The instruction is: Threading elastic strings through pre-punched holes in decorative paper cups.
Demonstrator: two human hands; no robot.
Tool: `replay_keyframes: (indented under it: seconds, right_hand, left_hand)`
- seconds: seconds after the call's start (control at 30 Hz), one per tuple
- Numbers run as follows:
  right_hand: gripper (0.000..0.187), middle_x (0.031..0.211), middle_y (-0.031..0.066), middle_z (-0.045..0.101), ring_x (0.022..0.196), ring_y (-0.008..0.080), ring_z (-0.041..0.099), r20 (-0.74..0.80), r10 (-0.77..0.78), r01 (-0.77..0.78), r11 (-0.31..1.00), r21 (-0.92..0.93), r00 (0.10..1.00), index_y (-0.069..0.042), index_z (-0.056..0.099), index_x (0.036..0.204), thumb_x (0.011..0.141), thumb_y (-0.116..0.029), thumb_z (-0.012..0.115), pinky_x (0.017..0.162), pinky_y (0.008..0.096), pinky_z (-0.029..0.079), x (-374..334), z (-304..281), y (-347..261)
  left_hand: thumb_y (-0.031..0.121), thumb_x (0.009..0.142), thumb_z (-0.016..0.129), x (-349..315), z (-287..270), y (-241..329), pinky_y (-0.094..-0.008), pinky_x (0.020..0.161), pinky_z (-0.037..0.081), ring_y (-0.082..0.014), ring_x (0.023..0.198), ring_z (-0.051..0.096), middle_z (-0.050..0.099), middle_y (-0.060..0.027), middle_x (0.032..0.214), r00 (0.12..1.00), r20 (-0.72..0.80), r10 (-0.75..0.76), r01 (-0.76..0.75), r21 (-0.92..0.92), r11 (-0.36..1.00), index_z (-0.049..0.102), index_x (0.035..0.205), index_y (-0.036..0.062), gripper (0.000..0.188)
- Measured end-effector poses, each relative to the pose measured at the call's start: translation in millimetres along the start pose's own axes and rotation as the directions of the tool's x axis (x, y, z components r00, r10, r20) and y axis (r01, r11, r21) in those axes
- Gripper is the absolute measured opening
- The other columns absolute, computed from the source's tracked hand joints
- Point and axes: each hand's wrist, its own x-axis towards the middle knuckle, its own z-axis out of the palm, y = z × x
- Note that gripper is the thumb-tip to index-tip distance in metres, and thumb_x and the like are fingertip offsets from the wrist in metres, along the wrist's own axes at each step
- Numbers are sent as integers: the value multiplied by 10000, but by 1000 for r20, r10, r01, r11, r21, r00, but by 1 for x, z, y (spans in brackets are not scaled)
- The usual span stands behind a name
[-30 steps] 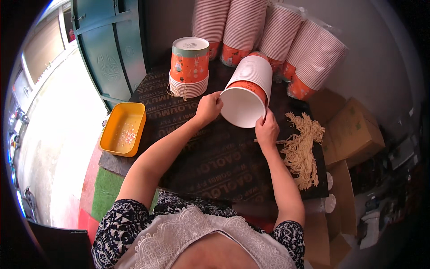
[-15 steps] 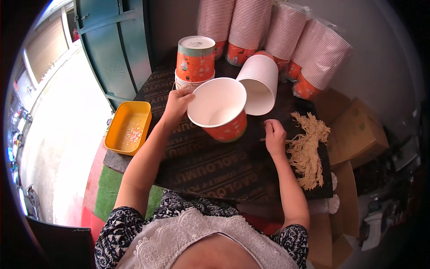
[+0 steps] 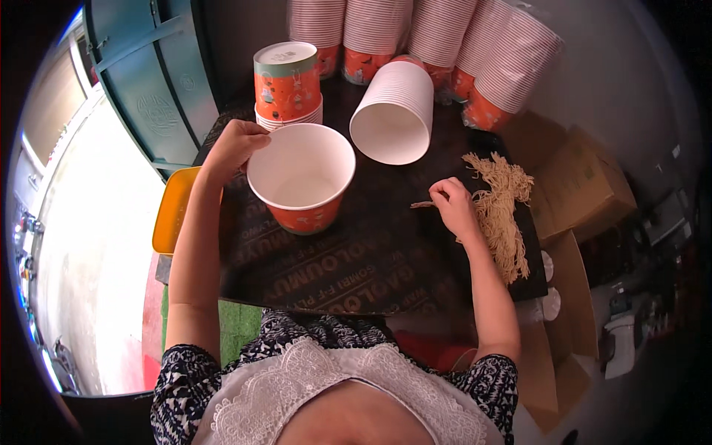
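My left hand (image 3: 236, 148) pinches the left rim of a large paper bucket (image 3: 305, 216), white inside with an orange printed outside and a green base. The bucket's mouth tilts toward me. On the right, my right hand (image 3: 452, 202) is closed on a short beige string (image 3: 421, 205), whose end sticks out to the left of the fingers. Beside that hand lies a pile of beige strings (image 3: 503, 211). A stack of nested paper buckets (image 3: 402, 104) lies on its side with its white mouth facing me. Behind my left hand, upside-down orange buckets (image 3: 288, 93) stand stacked.
Several tall plastic-wrapped stacks of buckets (image 3: 378, 30) lean along the back wall. A yellow tray (image 3: 167, 215) stands at the left, partly behind my forearm. The dark printed tabletop (image 3: 356, 259) ends near my body. Cardboard boxes (image 3: 593, 185) stand to the right.
My left hand and the bucket have moved left, away from the lying stack. My right hand has turned, and the string in its fingers shows more plainly. The whole view has shifted.
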Motion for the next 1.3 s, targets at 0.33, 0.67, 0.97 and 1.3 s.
replay_keyframes:
  seconds: [0.33,0.67,0.97,1.3]
  right_hand:
    - [84,984,100,569,1016,294,529,61,-90,105,939,-328,994,-47,643,888,806,-32,656,846,392,475,-12,-6,23]
    - [110,899,101,551,894,292,534,-52,-200,186,962,-200,978,-31,554,863,782,23,606,768,390,457,-18,-11,6]
    - [103,859,84,662,832,167,639,441,-104,-95,908,408,892,0,629,920,828,-46,625,751,297,497,-79,-34,-54]
    - [139,881,54,614,781,130,595,-118,185,-174,980,102,976,23,618,996,887,-1,536,692,251,477,-51,-64,33]
  left_hand:
    - [94,884,623,-49,18,44,-251,648,487,-142,711,608,635,-91,824,693,-455,559,-470,303,829,673,991,-16,162]
    - [-38,785,630,-137,99,95,-270,528,473,-185,603,609,614,-93,816,665,38,746,-741,159,652,657,902,0,126]
    - [60,820,621,-112,172,67,-368,588,492,-314,660,624,601,-164,774,787,374,490,-539,30,842,654,839,-38,105]
    - [87,844,529,-33,290,35,-446,746,517,-384,852,645,665,-220,862,825,493,277,-454,286,844,681,873,-10,182]
